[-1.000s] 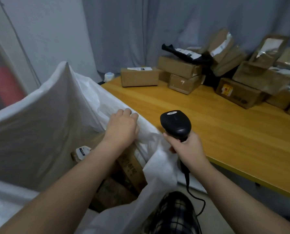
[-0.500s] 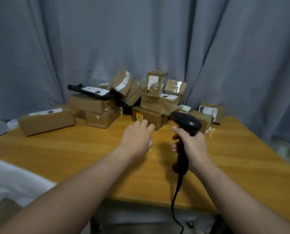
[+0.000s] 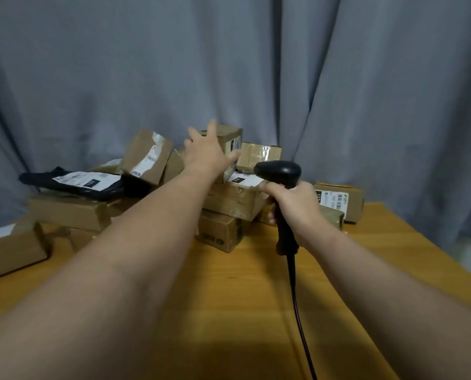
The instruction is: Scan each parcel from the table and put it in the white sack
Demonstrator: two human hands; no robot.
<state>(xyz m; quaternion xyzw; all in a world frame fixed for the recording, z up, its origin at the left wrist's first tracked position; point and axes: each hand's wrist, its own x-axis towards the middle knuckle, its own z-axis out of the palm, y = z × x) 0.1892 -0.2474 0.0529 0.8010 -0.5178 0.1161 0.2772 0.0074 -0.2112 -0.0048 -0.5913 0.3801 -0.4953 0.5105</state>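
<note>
A grey curtain is hung across the whole far side, and a wooden table is set in front of it. The parcels are heaped along the table's far edge, so each must be reached for. At the far left a long box is laid flat. Just right of it a black mailer bag is laid on a flat brown box, white label up. Further right a tilted box is leaned against the heap, its label exposed.

The left hand is stretched out over the middle of the heap with its fingers spread wide and nothing held. It is seen in front of the small top box, and contact cannot be told. This is judged to be preparation for grasping that box, which sits highest and can be lifted without the heap being disturbed.

Right of it, the scanner is gripped by the right hand, fingers wrapped round its handle. The head is pointed towards the heap so that a label can be read once a parcel is lifted. At the far right a labelled box is stood with its barcode facing near. The white sack is not in view.
</note>
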